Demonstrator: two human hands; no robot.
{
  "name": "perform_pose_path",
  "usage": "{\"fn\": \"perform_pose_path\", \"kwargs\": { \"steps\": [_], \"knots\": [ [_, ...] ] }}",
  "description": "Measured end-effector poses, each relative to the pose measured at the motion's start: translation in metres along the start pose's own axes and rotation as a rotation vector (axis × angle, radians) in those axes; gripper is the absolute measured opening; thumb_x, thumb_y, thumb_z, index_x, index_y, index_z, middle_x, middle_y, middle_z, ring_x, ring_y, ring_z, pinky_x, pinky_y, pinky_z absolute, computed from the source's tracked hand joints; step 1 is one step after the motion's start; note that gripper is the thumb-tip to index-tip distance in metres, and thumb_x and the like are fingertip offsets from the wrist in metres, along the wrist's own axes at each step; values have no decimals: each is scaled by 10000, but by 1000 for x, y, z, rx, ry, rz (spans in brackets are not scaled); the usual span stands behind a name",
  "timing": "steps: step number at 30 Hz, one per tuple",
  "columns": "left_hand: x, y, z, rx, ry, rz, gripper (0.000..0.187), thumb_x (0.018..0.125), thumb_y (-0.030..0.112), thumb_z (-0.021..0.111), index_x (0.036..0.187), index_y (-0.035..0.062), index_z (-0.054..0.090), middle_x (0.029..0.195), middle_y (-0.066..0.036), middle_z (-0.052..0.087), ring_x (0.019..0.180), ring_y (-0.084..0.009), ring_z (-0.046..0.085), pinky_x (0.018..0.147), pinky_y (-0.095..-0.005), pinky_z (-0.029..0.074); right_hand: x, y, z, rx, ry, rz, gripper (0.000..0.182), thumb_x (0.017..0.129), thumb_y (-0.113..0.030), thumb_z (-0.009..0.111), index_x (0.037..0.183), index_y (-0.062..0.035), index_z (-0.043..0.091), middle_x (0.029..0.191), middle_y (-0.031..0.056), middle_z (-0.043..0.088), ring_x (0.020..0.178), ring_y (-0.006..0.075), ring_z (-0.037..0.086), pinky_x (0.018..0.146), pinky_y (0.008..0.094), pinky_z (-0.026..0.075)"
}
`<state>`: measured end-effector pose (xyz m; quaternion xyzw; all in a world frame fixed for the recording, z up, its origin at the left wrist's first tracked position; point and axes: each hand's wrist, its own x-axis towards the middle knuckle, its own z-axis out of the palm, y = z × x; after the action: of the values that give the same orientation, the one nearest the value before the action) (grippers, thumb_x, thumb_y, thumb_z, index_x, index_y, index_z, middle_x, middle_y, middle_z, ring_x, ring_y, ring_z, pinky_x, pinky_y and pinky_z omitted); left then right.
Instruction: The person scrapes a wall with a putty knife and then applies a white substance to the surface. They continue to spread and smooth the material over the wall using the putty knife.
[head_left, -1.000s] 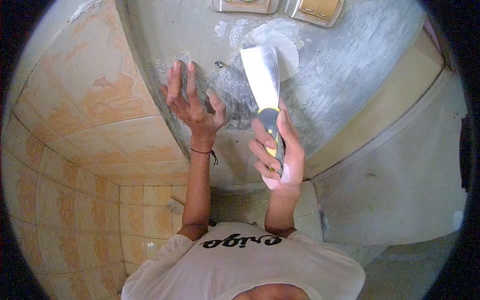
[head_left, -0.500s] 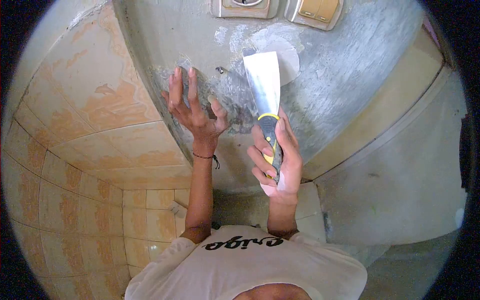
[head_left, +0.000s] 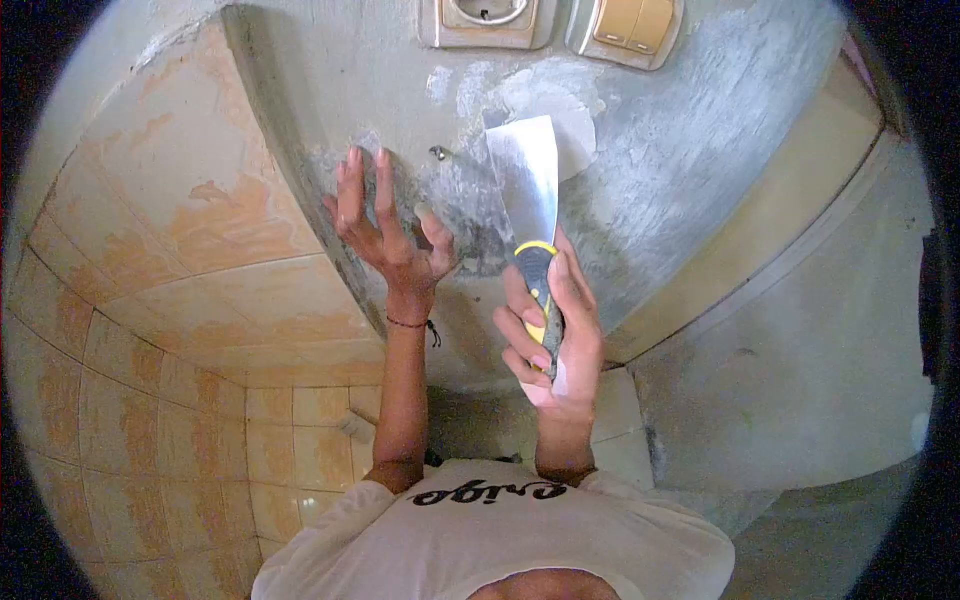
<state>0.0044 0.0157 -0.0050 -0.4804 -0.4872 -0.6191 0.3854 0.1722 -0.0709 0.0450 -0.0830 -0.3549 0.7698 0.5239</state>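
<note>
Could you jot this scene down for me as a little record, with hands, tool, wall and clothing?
Left hand: empty, fingers spread, beside the grey wall; contact unclear
Right hand: wrapped around the scraper's handle, white smear near the wrist
Tool: scraper, metal blade pointing up, dark and yellow handle
Wall marks: white patch, partly behind the blade
Wall fittings: socket and light switch
Left side: patterned tiles
Clothing: white shirt, dark lettering

The scraper blade [head_left: 528, 182] is glossy metal, the wall [head_left: 690, 130] matt and rough.
</note>
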Motion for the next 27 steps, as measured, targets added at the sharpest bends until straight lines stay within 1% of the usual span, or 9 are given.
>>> {"fn": "perform_pose_path", "kwargs": {
  "steps": [3,6,9,13,15,20,24,27],
  "knots": [
    [-1,1,1,-15,9,-4,575,881,327,448,1389,63,494,1450,-175,423,1356,-333,360,1148,-521,187,3,2,1,-15,-17,-24,452,1051,-303,371,1474,-162,298,699,0,366,404,35,291,259,149,228],
    [-1,4,-2,15,-5,-7,573,879,324,446,1387,64,497,1445,-171,429,1349,-336,367,1149,-520,187,3,2,-6,32,-25,-5,424,1054,-308,362,1448,-156,326,692,-3,364,400,29,280,258,143,217],
    [1,1,3,11,24,6,570,879,322,444,1385,65,502,1437,-167,438,1343,-336,371,1150,-521,186,5,2,-5,76,-16,0,406,1054,-312,362,1427,-152,346,690,-5,367,398,28,281,256,144,217],
    [0,3,1,9,26,-2,573,872,320,449,1383,66,505,1434,-166,441,1337,-341,377,1151,-522,187,4,0,-7,53,-47,19,408,1052,-317,366,1426,-154,348,688,-8,367,398,27,278,257,144,213],
    [1,1,0,15,18,8,577,866,318,453,1383,67,505,1438,-166,437,1334,-343,380,1150,-523,188,2,1,-12,15,-31,26,533,1039,-354,395,1513,-164,244,669,-5,365,386,41,293,266,175,235],
    [0,4,-1,1,15,0,586,850,303,462,1382,63,503,1444,-169,431,1349,-349,369,1149,-523,183,6,0,-10,6,-50,26,528,1040,-345,395,1514,-163,254,671,-5,365,388,42,288,271,172,232],
    [1,3,3,-10,32,-1,580,856,304,456,1381,62,503,1443,-170,433,1355,-349,365,1150,-518,177,10,2,-17,53,-77,33,532,1039,-343,401,1520,-175,249,681,-4,370,400,42,292,275,170,225],
    [-4,6,-2,26,4,-16,576,862,307,453,1381,63,504,1446,-169,431,1353,-347,369,1151,-513,177,17,0,-10,45,-115,37,529,1036,-353,406,1516,-186,258,680,-5,375,399,43,293,272,169,227]
  ]
}}
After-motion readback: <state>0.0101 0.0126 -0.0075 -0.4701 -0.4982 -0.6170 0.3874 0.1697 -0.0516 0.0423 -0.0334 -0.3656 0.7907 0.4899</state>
